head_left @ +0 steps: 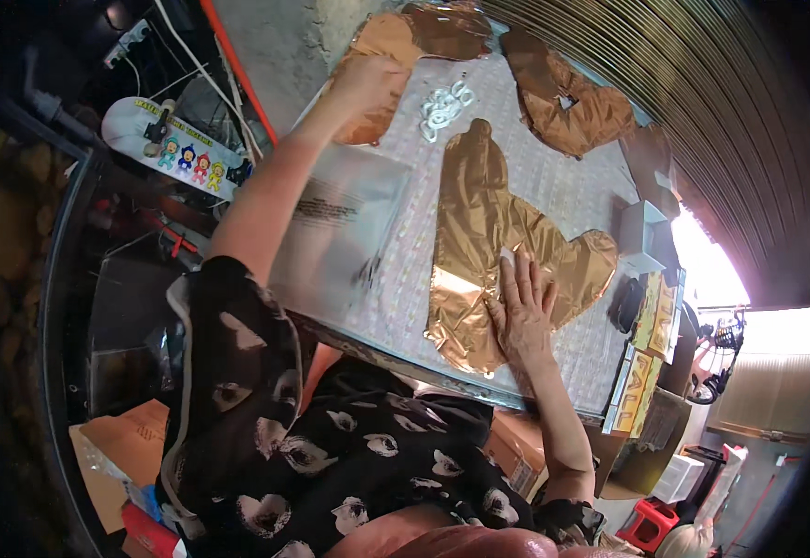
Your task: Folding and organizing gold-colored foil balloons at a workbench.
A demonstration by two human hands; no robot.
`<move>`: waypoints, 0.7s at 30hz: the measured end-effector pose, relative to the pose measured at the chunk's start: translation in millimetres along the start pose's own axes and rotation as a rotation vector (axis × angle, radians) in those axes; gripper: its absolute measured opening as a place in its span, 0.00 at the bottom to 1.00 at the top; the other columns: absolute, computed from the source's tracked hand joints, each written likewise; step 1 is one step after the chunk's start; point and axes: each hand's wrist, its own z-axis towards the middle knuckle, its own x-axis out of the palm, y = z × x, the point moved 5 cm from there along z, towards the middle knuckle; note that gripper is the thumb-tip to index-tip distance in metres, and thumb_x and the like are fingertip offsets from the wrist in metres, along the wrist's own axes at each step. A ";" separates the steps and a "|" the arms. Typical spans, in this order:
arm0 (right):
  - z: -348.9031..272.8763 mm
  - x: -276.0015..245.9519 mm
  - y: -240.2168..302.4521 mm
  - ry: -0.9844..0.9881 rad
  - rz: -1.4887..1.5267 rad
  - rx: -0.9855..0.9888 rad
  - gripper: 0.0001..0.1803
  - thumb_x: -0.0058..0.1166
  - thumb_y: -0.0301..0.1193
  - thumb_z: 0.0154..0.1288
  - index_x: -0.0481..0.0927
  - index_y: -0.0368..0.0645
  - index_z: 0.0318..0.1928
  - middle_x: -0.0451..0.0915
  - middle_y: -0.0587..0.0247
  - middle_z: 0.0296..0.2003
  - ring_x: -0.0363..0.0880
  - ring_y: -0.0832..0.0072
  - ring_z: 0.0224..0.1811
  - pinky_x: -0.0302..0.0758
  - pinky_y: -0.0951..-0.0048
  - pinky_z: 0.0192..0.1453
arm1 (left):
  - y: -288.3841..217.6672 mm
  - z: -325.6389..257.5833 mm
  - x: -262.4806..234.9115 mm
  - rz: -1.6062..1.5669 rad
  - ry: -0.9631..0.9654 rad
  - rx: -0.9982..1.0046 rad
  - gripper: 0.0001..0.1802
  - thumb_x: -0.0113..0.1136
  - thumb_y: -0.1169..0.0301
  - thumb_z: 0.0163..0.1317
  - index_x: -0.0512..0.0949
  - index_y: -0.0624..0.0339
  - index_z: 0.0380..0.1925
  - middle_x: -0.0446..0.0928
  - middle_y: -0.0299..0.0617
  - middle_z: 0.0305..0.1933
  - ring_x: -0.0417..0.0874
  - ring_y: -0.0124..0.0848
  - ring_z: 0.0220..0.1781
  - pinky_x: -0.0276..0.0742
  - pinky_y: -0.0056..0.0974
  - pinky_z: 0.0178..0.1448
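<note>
A flat copper-gold foil balloon (475, 232) lies in the middle of the table, wrinkled and shiny, with a rounded arm sticking out to the right. My right hand (524, 316) rests on its lower right part, fingers stretched out and apart. Something small and white shows at one of its fingertips. My left hand (368, 84) reaches to the far left, over another copper foil balloon (382, 116); its fingers are smeared, and I cannot make out whether they grip the foil. A clear plastic bag (340, 228) with dark print lies under my left forearm.
A coil of white cord or ribbon (444, 110) sits behind the middle balloon. More brown foil balloons (572, 107) lie along the far edge. At the right stand an open white box (644, 234) and yellow printed boxes (647, 363). Left of the table is a white skateboard (177, 149).
</note>
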 end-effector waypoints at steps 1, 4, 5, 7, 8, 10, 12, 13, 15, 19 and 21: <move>-1.7 2.9 -2.3 -0.001 -0.001 -0.002 0.40 0.53 0.46 0.75 0.56 0.50 0.81 0.51 0.53 0.82 0.45 0.52 0.84 0.42 0.32 0.81 | 0.6 -8.7 -14.8 -0.006 0.008 0.004 0.13 0.64 0.59 0.66 0.89 0.47 0.46 0.88 0.52 0.47 0.88 0.49 0.49 0.82 0.46 0.54; 14.1 -12.1 1.5 -0.043 0.090 -0.060 0.36 0.54 0.41 0.76 0.60 0.46 0.79 0.56 0.48 0.79 0.50 0.50 0.83 0.47 0.39 0.82 | 12.2 -47.2 -46.0 -0.060 0.157 -0.147 0.14 0.69 0.62 0.61 0.89 0.58 0.42 0.88 0.46 0.46 0.88 0.44 0.48 0.82 0.42 0.52; 25.9 -19.7 7.5 -0.096 0.190 -0.125 0.34 0.53 0.39 0.77 0.62 0.43 0.78 0.58 0.46 0.78 0.53 0.49 0.82 0.49 0.43 0.83 | 20.9 -59.8 -51.5 -0.113 0.127 -0.023 0.14 0.71 0.63 0.59 0.89 0.59 0.41 0.88 0.45 0.45 0.88 0.43 0.46 0.82 0.41 0.51; 57.9 -35.8 30.8 -0.148 0.207 -0.202 0.30 0.52 0.34 0.78 0.65 0.40 0.76 0.62 0.44 0.76 0.59 0.47 0.79 0.57 0.51 0.81 | 32.5 -72.7 -48.3 -0.165 0.099 0.095 0.13 0.73 0.64 0.57 0.90 0.60 0.40 0.88 0.44 0.45 0.88 0.42 0.44 0.82 0.40 0.50; 74.1 -38.1 40.6 -0.169 0.264 -0.272 0.30 0.51 0.32 0.77 0.65 0.39 0.75 0.64 0.43 0.75 0.62 0.47 0.77 0.61 0.53 0.80 | 35.8 -74.4 -39.7 -0.217 0.138 0.098 0.14 0.74 0.66 0.56 0.90 0.61 0.40 0.88 0.45 0.44 0.88 0.40 0.44 0.82 0.40 0.49; 113.9 -37.9 61.3 -0.183 0.328 -0.355 0.30 0.51 0.30 0.77 0.65 0.38 0.75 0.65 0.43 0.74 0.65 0.46 0.76 0.64 0.54 0.78 | 41.8 -81.9 -30.8 -0.262 0.172 0.087 0.14 0.75 0.67 0.55 0.90 0.62 0.40 0.88 0.45 0.43 0.88 0.39 0.43 0.82 0.39 0.49; 156.7 -36.5 85.2 -0.213 0.362 -0.512 0.30 0.52 0.22 0.73 0.65 0.37 0.75 0.67 0.42 0.72 0.69 0.47 0.73 0.68 0.56 0.76 | 46.5 -84.4 -22.7 -0.367 0.143 0.026 0.15 0.77 0.67 0.54 0.89 0.64 0.39 0.88 0.46 0.41 0.89 0.36 0.41 0.82 0.38 0.48; 179.1 -32.3 92.3 -0.211 0.358 -0.512 0.30 0.52 0.22 0.73 0.65 0.37 0.75 0.67 0.42 0.72 0.69 0.47 0.73 0.68 0.56 0.76 | 48.0 -83.3 -18.1 -0.371 0.141 0.025 0.15 0.77 0.67 0.54 0.89 0.64 0.39 0.88 0.46 0.41 0.89 0.36 0.41 0.82 0.38 0.48; 221.6 -17.2 108.9 -0.180 0.474 -0.547 0.35 0.58 0.21 0.64 0.67 0.34 0.72 0.69 0.38 0.70 0.70 0.46 0.72 0.69 0.58 0.75 | 61.8 -87.2 -11.4 -0.469 0.153 -0.139 0.14 0.76 0.65 0.56 0.90 0.63 0.38 0.88 0.45 0.39 0.88 0.33 0.38 0.81 0.37 0.46; 283.4 6.7 125.0 -0.053 0.604 -0.428 0.34 0.53 0.17 0.64 0.68 0.36 0.72 0.78 0.40 0.64 0.79 0.55 0.67 0.76 0.64 0.67 | 51.3 -78.3 -16.2 -0.178 0.082 -0.084 0.14 0.75 0.63 0.59 0.90 0.63 0.38 0.88 0.43 0.38 0.88 0.31 0.35 0.81 0.37 0.45; 298.3 10.2 130.1 -0.189 0.626 -0.456 0.32 0.53 0.19 0.63 0.71 0.35 0.70 0.84 0.40 0.54 0.85 0.58 0.57 0.80 0.66 0.58 | 51.7 -73.3 -16.7 -0.211 0.180 -0.150 0.15 0.73 0.60 0.63 0.90 0.63 0.37 0.88 0.43 0.38 0.87 0.28 0.37 0.80 0.36 0.46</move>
